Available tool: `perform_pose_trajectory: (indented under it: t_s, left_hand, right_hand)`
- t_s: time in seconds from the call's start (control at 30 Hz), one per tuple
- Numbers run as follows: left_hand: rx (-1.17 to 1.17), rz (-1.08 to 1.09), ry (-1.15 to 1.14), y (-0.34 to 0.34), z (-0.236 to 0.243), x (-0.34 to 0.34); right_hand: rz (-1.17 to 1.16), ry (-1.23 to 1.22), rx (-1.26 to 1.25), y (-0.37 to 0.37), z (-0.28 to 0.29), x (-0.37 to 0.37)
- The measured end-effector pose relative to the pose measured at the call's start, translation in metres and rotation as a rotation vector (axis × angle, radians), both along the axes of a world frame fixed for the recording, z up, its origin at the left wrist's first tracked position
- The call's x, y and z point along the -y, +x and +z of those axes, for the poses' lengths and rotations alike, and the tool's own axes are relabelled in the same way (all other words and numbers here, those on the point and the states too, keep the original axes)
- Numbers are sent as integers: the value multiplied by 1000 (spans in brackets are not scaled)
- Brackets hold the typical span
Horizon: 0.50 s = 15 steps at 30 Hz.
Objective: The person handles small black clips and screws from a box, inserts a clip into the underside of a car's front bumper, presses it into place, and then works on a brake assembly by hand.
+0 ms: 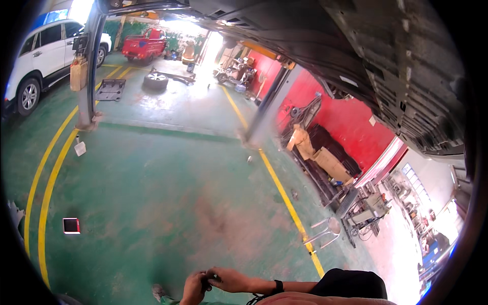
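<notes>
Low in the picture, my two hands meet in front of me. My left hand [194, 288] is closed, its fingers curled toward the other hand. Coming in from the right, my right hand [227, 279] bends its fingers in against the left. Between them the fingertips look dark; whether a small dark thing is pinched there is too small to tell. A dark band [278, 287] circles my right wrist. Overhead at the upper right hangs the underside of a raised vehicle [391, 66].
Two lift posts [90, 71] [267, 101] flank the green floor. A metal stool [328, 231] stands right, near a machine [363, 216] and cardboard [330, 163]. A red-edged dark square [71, 225] and white scoop-like thing [80, 148] lie left. A wheel [155, 81], white car [53, 51] and red truck [145, 46] are farther off.
</notes>
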<state>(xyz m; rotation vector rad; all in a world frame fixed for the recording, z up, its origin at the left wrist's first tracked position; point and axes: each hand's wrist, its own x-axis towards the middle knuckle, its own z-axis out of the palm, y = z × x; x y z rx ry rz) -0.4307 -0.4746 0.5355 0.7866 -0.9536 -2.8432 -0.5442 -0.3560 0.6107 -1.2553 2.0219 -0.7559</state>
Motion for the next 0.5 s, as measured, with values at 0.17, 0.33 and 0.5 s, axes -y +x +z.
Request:
perform_pose_trajectory:
  t_s: [0.17, 0.33, 0.5]
  left_hand:
    - [-60, -106, -233, -7, -36, 20]
    - [-35, -170, -211, 0, -29, 53]
    - [62, -149, -66, 16, -40, 76]
  right_hand:
    - [-11, -21, -57, -4, -8, 16]
    - [2, 1, 36, 1, 11, 51]
    - [-85, -27, 166, 20, 25, 88]
